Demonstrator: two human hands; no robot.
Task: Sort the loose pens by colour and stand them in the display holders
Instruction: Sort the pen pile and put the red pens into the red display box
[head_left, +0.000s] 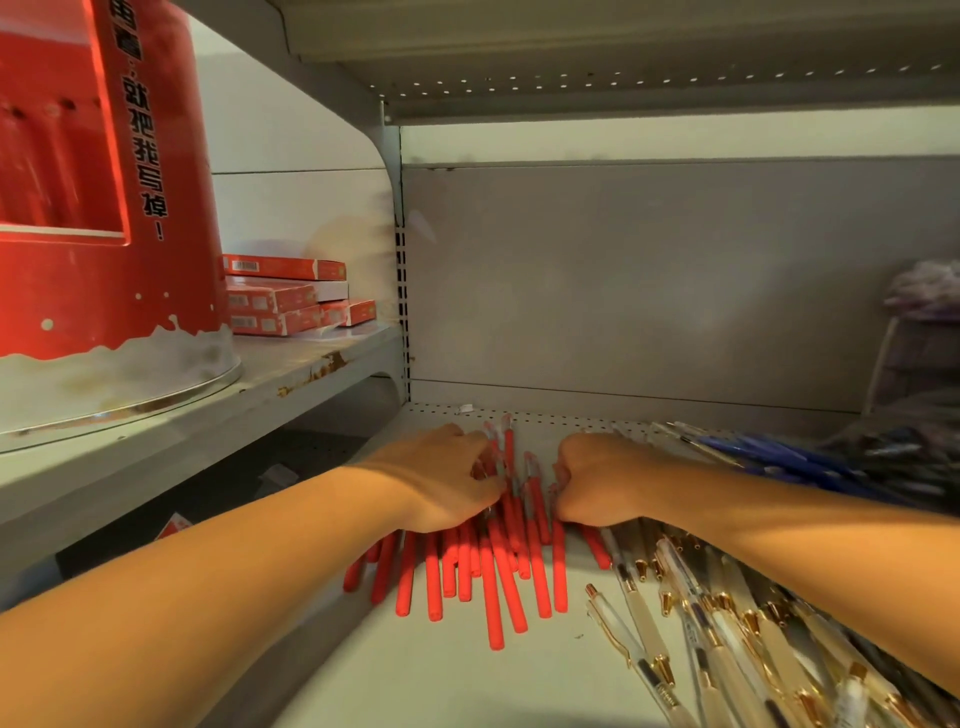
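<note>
A bunch of red pens lies flat on the grey shelf, tips pointing away from me. My left hand lies over the left side of the bunch with its fingers curled around several pens. My right hand is curled at the right side, its fingers closed against the red pens. White pens with gold clips lie in a heap at the right front. Blue pens lie further back on the right. A tall red display holder stands on the neighbouring shelf at the left.
Flat red boxes are stacked behind the red holder on the left shelf. A purple-topped holder stands at the back right. The shelf's back panel and an upper shelf close in the space.
</note>
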